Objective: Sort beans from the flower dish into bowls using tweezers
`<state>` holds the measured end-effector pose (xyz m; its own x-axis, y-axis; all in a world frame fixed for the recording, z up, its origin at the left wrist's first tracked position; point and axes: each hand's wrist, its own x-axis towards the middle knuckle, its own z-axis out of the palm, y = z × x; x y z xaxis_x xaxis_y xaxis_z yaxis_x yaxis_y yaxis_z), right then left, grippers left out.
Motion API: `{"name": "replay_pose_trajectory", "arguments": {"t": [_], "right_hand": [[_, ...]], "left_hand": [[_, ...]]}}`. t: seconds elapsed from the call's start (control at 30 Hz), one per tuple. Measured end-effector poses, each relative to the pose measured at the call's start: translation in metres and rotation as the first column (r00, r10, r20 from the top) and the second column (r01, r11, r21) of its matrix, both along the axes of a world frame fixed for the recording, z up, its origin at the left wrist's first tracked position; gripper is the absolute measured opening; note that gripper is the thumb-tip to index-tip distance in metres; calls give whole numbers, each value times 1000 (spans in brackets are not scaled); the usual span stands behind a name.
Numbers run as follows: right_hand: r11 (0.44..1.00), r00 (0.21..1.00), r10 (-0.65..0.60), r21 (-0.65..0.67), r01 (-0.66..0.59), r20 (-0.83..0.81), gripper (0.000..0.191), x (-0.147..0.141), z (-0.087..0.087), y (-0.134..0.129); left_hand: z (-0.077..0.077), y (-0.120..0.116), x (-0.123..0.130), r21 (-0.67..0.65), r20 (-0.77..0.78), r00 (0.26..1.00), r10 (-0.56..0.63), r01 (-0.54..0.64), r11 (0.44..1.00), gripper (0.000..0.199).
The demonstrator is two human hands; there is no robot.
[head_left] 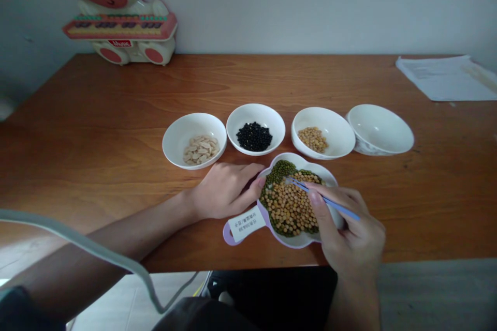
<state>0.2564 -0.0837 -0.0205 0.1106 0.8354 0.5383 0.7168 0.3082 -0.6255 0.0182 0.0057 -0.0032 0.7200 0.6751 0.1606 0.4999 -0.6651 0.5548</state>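
My right hand (345, 222) is shut on blue tweezers (326, 199), whose tips reach into the beans. These lie in a white flower-shaped dish (322, 170) with a purple-edged handle and a white paper label (246, 223). Yellow soybeans (289, 209) and green mung beans (280, 169) are mixed there. My left hand (227, 191) grips the dish's left rim. Beyond it stand white bowls holding pale split nuts (201, 150), black beans (254, 137) and yellow soybeans (312, 139). A fourth white bowl (378, 129) sits tilted at the right end of the row.
The bowls and dish stand on a reddish-brown wooden table (116, 114). A red-and-white toy keyboard (120, 28) stands at the back left, and papers (446, 80) lie at the back right. A grey cable (77, 238) crosses above my left forearm.
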Motion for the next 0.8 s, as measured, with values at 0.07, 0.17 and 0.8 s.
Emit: {"name": "replay_pose_trajectory", "arguments": {"t": [0.07,0.17,0.8], "right_hand": [[1000,1000,5,-5,-5,9,22,0,1,0],[1000,999,2,-15,-2,32,19,0,2,0],[999,998,28,-26,-26,53,26,0,1,-2]], "left_hand": [[0,0,0,-5,-2,1000,-1,1,1000,39],[0,0,0,-5,0,1000,-4,4,1000,39],[3,0,1,-19,-18,1000,13,-14,1000,41]]}}
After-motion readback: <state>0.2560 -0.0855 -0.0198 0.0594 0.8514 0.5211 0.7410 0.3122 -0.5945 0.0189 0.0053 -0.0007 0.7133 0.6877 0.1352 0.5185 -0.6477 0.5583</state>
